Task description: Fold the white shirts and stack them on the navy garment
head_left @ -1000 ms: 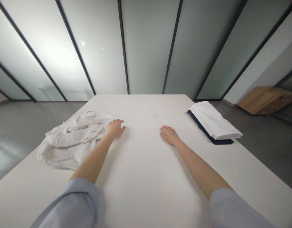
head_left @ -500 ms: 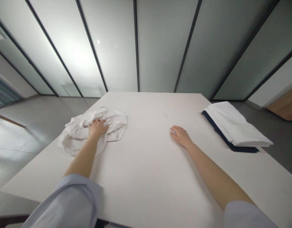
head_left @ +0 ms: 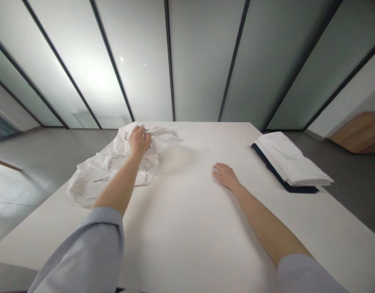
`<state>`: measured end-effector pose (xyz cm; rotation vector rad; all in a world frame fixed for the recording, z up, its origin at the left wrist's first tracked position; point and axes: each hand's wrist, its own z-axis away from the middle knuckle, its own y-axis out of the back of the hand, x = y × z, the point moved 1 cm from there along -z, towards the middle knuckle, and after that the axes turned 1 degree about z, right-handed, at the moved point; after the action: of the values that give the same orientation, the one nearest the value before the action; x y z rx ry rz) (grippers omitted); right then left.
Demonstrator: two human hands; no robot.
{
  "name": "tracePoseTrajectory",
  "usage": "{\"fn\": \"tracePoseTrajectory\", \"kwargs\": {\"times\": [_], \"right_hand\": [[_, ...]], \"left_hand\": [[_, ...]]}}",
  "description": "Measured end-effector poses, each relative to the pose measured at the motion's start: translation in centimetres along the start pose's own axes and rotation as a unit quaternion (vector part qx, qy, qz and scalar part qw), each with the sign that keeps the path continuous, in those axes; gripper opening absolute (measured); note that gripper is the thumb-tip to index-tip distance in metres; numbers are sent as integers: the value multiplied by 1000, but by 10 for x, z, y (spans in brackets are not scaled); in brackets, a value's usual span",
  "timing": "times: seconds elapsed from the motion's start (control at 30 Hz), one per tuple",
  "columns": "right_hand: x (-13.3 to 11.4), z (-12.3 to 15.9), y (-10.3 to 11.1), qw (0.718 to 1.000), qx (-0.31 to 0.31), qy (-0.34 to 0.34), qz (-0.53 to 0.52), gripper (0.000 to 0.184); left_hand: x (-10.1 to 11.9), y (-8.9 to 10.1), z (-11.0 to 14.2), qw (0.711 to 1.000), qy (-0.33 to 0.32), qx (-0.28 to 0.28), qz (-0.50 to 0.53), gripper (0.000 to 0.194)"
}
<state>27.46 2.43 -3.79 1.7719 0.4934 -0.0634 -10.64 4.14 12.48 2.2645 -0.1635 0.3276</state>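
Note:
My left hand (head_left: pixel 140 141) grips a fistful of a crumpled white cloth garment (head_left: pixel 111 175) near its far edge, lifting that part off the table. The garment lies bunched on the left side of the white table (head_left: pixel 187 228). My right hand (head_left: pixel 225 176) rests flat and empty on the tabletop, fingers slightly curled, with nothing under it. To its right lies a neat folded stack of white fabric (head_left: pixel 288 159) on a dark navy folded piece (head_left: pixel 282 179).
Frosted glass panels with dark frames (head_left: pixel 202 61) stand beyond the table's far edge. Grey floor surrounds the table on both sides. A low wooden cabinet (head_left: pixel 360 138) sits at the far right, partly cut off by the frame.
My left hand has closed on the white garment and pulled part of it toward the table's far edge. My head has turned slightly. The right hand has stayed almost still.

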Motion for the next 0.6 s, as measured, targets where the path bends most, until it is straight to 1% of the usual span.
{"fn": "tracePoseTrajectory", "kwargs": {"times": [0.03,0.07,0.1,0.13,0.17,0.2,0.23,0.27,0.3,0.33,0.4,0.47,0.53,0.57,0.6], "right_hand": [[2,0,2,999,29,-10,-20,36],[4,0,5,996,72,-26,-39,36],[8,1,9,989,126,-46,-56,38],[11,2,14,978,184,-68,-67,39],[15,3,19,965,238,-89,-72,40],[18,4,24,952,278,-103,-72,41],[20,5,27,945,301,-113,-67,41],[20,6,29,943,305,-119,-56,41],[20,6,30,948,291,-124,-40,41],[18,6,30,957,258,-131,-18,40],[11,7,26,977,154,-146,39,37],[1,8,24,983,46,-149,96,35],[-12,10,27,982,-21,-132,135,36],[-19,11,30,981,-39,-121,148,38],[-27,13,35,980,-54,-110,156,41]], "left_hand": [[21,-9,2,998,-47,-23,25,32],[40,-20,7,992,-99,-64,43,32],[57,-32,15,980,-153,-117,53,32],[71,-44,25,968,-188,-158,56,34],[82,-56,36,960,-201,-187,51,40],[89,-67,49,958,-195,-204,46,46],[94,-77,61,960,-177,-214,46,50],[98,-86,74,959,-168,-224,54,49],[100,-94,85,954,-170,-237,68,46],[101,-100,96,947,-180,-252,84,43],[102,-110,113,930,-211,-280,111,40],[99,-116,123,921,-223,-301,112,42],[93,-117,124,930,-194,-300,85,41],[90,-116,122,943,-163,-283,66,40],[87,-113,119,958,-123,-253,48,41]]}}
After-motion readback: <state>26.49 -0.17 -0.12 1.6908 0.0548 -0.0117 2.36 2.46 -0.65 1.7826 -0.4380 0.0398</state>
